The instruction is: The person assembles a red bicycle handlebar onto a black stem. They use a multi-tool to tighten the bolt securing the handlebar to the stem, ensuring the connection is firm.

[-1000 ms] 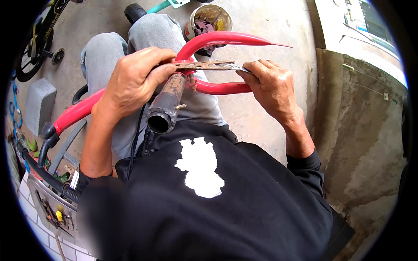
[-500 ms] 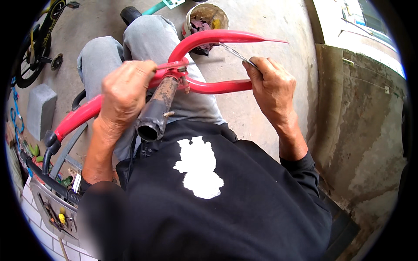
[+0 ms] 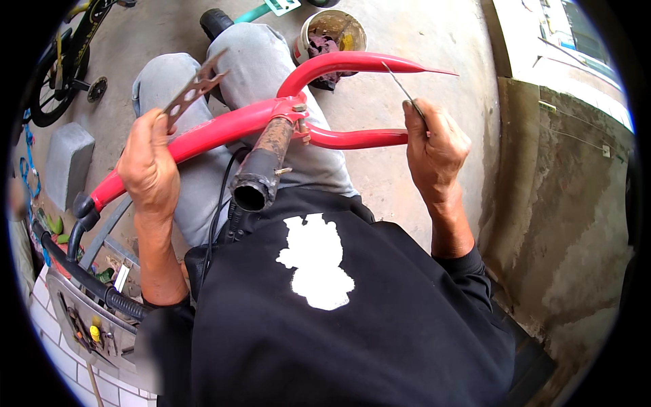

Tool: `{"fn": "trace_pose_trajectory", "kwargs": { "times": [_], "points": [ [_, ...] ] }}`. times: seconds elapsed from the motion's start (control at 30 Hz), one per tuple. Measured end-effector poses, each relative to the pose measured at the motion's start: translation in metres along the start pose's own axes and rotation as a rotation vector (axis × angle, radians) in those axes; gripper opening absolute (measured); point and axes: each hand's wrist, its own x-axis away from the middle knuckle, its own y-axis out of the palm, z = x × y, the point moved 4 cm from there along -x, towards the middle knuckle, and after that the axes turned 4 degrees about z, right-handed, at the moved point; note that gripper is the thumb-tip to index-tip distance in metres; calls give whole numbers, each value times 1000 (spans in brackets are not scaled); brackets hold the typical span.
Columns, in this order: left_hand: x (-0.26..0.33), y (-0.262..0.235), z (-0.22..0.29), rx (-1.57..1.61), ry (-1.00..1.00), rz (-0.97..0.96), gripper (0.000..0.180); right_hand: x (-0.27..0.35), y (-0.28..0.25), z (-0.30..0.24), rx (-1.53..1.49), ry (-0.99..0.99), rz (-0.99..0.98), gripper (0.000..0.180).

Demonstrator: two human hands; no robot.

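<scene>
Lying across my lap is a red bike frame (image 3: 220,129), its two curved prongs pointing away to the right. From its clamp joint a rusty, black-ended tube (image 3: 262,163) sticks out toward me. Over the frame's left part, my left hand (image 3: 149,166) is closed on a flat multi-hole wrench (image 3: 193,93), which tilts up off the metal. A bolt (image 3: 300,108) shows at the joint, apart from both tools. Beside the lower prong's end my right hand (image 3: 439,152) pinches a thin metal tool (image 3: 400,83), seen nearly edge-on. Its tip is near the upper prong.
A bucket with dark cloth (image 3: 359,34) stands beyond my knees. At left are a small bike (image 3: 74,61), a grey block (image 3: 70,163) and a metal tray of tools (image 3: 68,325). A rough concrete wall (image 3: 576,203) rises at right.
My left hand has moved left and lowered, taking the multi-hole wrench away from the joint. My right hand has shifted slightly right, and its tool has turned steeper.
</scene>
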Motion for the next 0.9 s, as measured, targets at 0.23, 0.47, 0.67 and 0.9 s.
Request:
{"fn": "trace_pose_trajectory", "kwargs": {
  "times": [0.23,0.47,0.67,0.9],
  "points": [
    [36,-49,-57,-253,-9,209,14,4,2,1,-60,24,59,10],
    [39,-71,-93,-157,-140,212,21,12,1,16,-337,315,139,10],
    [44,-71,-89,58,-170,254,24,20,-1,27,-755,695,268,24],
    [49,-76,-86,-317,-69,276,19,14,9,42,-961,835,385,29]
  ]
}}
